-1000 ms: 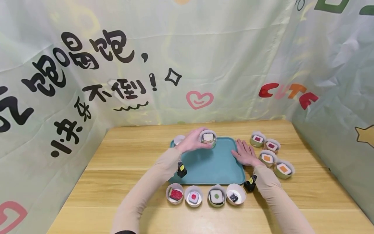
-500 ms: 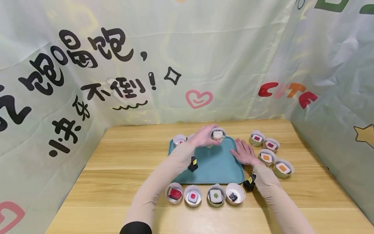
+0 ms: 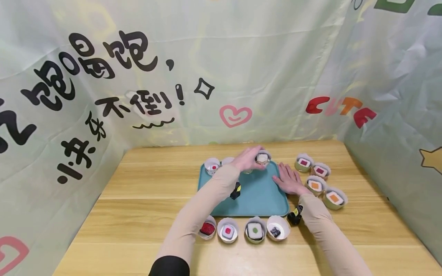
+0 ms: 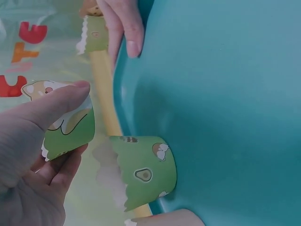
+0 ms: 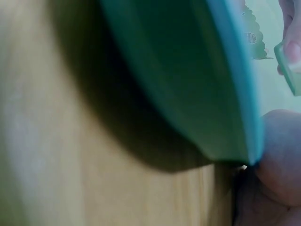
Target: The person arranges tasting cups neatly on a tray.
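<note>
Left fingers [image 4: 70, 98] pinch a partly hidden cup [image 4: 75, 131]; right fingers [image 4: 130, 30] lie extended at the tray [image 3: 266, 195].

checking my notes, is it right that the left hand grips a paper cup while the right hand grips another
Not quite: the left hand does grip a paper cup, but the right hand grips none: the head view shows it resting at the right edge of the tray.

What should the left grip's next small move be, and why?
Probably lowering its green paper cup onto the teal tray, near the far right corner: the left grip holds it raised close to that corner, and other paper cups already stand along the tray's far edge.
</note>
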`<state>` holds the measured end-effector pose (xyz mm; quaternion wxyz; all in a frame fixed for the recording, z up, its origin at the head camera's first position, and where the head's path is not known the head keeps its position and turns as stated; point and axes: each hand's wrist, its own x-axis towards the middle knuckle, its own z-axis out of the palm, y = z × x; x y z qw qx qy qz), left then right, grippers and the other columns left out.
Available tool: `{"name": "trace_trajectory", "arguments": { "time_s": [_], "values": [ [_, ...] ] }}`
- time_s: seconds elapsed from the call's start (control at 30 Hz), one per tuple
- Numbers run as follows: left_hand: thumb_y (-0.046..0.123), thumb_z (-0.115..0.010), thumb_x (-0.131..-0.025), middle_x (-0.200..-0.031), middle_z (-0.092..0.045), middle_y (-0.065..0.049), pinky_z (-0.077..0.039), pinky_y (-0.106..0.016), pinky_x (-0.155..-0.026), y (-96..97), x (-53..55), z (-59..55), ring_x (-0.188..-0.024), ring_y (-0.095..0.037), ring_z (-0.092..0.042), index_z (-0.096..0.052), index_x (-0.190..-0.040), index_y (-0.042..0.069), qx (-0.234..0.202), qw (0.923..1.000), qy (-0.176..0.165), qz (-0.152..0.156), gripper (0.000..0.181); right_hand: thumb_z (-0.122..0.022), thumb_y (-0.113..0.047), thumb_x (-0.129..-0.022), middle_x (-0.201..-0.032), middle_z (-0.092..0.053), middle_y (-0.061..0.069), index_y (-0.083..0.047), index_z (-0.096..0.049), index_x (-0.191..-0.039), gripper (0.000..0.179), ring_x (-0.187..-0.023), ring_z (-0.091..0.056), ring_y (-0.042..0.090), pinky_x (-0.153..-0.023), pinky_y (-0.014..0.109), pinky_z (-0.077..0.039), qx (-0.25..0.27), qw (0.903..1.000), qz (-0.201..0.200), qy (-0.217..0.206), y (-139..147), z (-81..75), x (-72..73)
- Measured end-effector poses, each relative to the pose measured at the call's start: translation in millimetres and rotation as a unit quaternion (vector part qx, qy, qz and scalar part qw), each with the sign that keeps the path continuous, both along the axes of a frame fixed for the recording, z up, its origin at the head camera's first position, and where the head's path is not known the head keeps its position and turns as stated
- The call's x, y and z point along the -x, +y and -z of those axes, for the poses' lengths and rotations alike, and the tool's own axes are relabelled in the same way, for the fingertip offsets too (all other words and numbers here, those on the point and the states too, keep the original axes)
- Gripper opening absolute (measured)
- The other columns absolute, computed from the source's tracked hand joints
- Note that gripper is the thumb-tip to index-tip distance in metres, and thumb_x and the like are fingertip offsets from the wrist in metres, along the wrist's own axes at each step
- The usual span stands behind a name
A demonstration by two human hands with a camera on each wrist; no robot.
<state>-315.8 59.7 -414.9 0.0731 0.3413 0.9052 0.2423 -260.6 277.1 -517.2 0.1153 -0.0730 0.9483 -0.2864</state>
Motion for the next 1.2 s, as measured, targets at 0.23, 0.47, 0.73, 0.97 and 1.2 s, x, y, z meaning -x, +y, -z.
{"name": "trace_trajectory", "arguments": {
  "time_s": [0.23, 0.47, 0.73, 0.97, 1.2],
  "values": [
    [0.027, -0.078, -0.090, -0.135, -0.063, -0.004, -0.050, -0.031, -0.099, 9.5, 2.3, 7.4, -0.115, -0.019, -0.061, -0.050, -0.139, 0.016, 0.032, 0.9994, 0.010, -0.003, 0.058, -0.022, -0.070, -0.101, -0.167, 0.008, 0.027, 0.007, -0.001, -0.159, 0.098, -0.154, 0.014, 0.046, -0.120, 0.065, 0.014, 0.004, 1.0000, 0.000, -0.005, -2, -2.9, -2.3],
    [0.032, -0.077, -0.090, -0.128, -0.067, -0.002, -0.050, -0.031, -0.097, 17.5, 1.8, 12.4, -0.111, -0.019, -0.064, -0.053, -0.135, 0.018, 0.075, 0.9955, 0.057, 0.002, 0.053, -0.029, -0.051, -0.107, -0.167, 0.007, 0.028, 0.007, -0.001, -0.159, 0.083, -0.154, 0.014, 0.047, -0.120, 0.065, 0.013, 0.000, 0.9999, 0.002, -0.011, -5, -8.1, -5.5],
    [0.039, -0.077, -0.088, -0.125, -0.069, 0.000, -0.049, -0.030, -0.099, 23.5, 2.4, 20.7, -0.111, -0.016, -0.065, -0.054, -0.134, 0.021, 0.127, 0.9873, 0.094, -0.005, 0.054, -0.029, -0.047, -0.108, -0.168, 0.007, 0.026, 0.005, 0.000, -0.159, 0.079, -0.155, 0.014, 0.045, -0.121, 0.064, 0.012, 0.000, 0.9999, 0.003, -0.016, -5, -10.3, -6.4],
    [0.044, -0.076, -0.088, -0.126, -0.069, 0.002, -0.040, -0.032, -0.114, 24.8, 3.5, 28.2, -0.120, -0.016, -0.062, -0.054, -0.135, 0.024, 0.172, 0.9796, 0.101, -0.026, 0.056, -0.027, -0.061, -0.104, -0.167, 0.007, 0.028, 0.007, -0.001, -0.159, 0.090, -0.154, 0.013, 0.047, -0.120, 0.065, 0.013, -0.002, 0.9999, 0.004, -0.010, -4, -5.1, -3.5],
    [0.042, -0.077, -0.088, -0.132, -0.067, 0.002, -0.034, -0.037, -0.120, 22.6, 7.9, 32.6, -0.122, -0.016, -0.062, -0.054, -0.140, 0.022, 0.164, 0.9814, 0.096, -0.024, 0.061, -0.017, -0.073, -0.099, -0.167, 0.004, 0.029, 0.008, -0.003, -0.159, 0.102, -0.154, 0.010, 0.048, -0.120, 0.065, 0.011, -0.007, 1.0000, -0.001, 0.005, -2, -1.4, -1.4]
  ]
}}
